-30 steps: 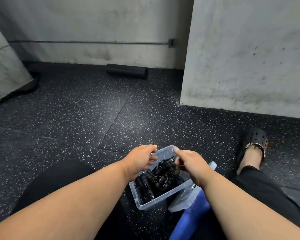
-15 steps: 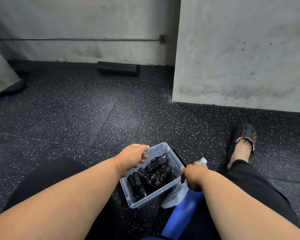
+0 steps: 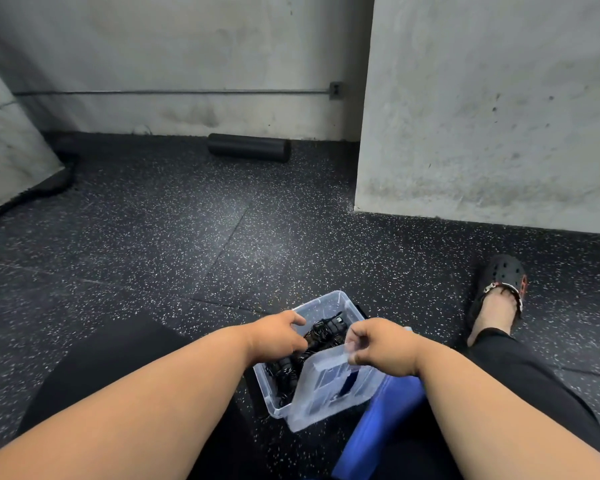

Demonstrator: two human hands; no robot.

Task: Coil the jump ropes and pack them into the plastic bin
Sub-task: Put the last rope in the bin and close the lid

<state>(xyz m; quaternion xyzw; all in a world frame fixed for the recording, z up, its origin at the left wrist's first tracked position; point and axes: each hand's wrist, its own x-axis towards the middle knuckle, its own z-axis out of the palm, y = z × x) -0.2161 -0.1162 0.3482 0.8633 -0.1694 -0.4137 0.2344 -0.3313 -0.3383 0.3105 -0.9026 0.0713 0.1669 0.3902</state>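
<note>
Clear plastic bin (image 3: 329,303) of coiled black jump ropes (image 3: 326,332), right hand (image 3: 381,344) fingers pinching clear lid (image 3: 326,386)

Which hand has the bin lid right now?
The right hand pinches the clear lid by its upper edge, tilted over the bin. The left hand has no grip on the lid; it reaches into the bin's left side.

1. Both forearms are bare, with no sleeves, watch or rings showing on the left hand (image 3: 279,336) or the right hand (image 3: 383,346).
2. Black trousers (image 3: 520,382) cover both legs, on either side of the plastic bin (image 3: 321,303); the right leg's hem ends above a bare ankle.
3. To the right of the bin, the right foot wears a black perforated clog (image 3: 503,275) with a heel strap bearing light and red markings.
</note>
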